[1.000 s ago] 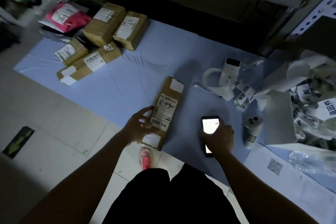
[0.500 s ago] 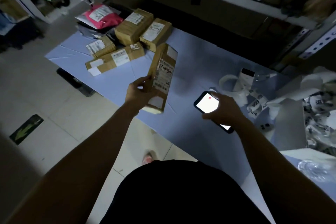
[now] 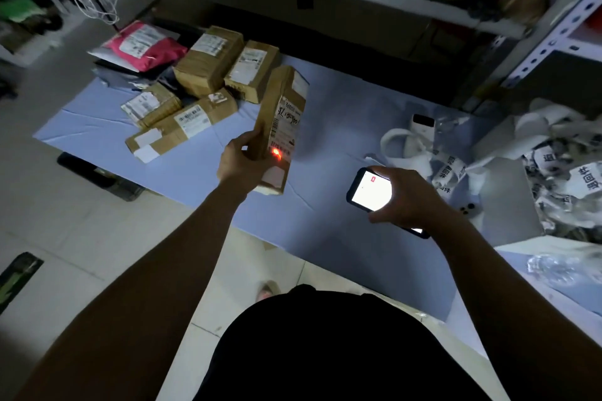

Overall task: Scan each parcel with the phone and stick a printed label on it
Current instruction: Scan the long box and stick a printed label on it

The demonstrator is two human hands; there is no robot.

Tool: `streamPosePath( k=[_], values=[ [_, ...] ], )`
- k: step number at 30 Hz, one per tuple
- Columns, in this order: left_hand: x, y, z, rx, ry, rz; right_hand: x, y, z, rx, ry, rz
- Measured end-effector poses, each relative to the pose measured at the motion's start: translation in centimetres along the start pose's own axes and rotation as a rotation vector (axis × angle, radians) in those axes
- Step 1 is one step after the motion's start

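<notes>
**Parcel held up for scanning**

The left hand gripped a long cardboard parcel by its lower end, tilted above the blue sheet. The right hand clasped the lit phone. A red scan spot glowed on the parcel, so scanning seemed underway. The next move likely called for a printed label from beside the printer. Other parcels lay piled beyond, not obstructing.

Handwriting on parcel reads perhaps "600-01"; paper strips show "回".
</notes>
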State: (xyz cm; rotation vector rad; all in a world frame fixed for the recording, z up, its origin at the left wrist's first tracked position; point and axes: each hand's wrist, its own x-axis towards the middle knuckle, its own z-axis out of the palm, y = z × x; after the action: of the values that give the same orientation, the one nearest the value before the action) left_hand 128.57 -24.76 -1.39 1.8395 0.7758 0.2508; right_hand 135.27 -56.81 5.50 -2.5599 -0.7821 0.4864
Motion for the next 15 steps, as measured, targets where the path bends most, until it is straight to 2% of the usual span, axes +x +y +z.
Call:
streamPosePath(
  k=[9, 12, 15],
  values=[
    [1.5, -0.5, 0.4, -0.078, -0.135, -0.030, -0.2, 0.7, 1.8, 0.058, 0.075, 0.156],
    [0.8, -0.9, 1.8, -0.152, -0.239, -0.103, -0.3, 2.2, 3.9, 0.041, 0.117, 0.280],
    [-0.6, -1.7, 4.2, -0.155, -0.352, -0.143, -0.9, 4.8, 7.1, 0.049, 0.103, 0.490]
  ],
)
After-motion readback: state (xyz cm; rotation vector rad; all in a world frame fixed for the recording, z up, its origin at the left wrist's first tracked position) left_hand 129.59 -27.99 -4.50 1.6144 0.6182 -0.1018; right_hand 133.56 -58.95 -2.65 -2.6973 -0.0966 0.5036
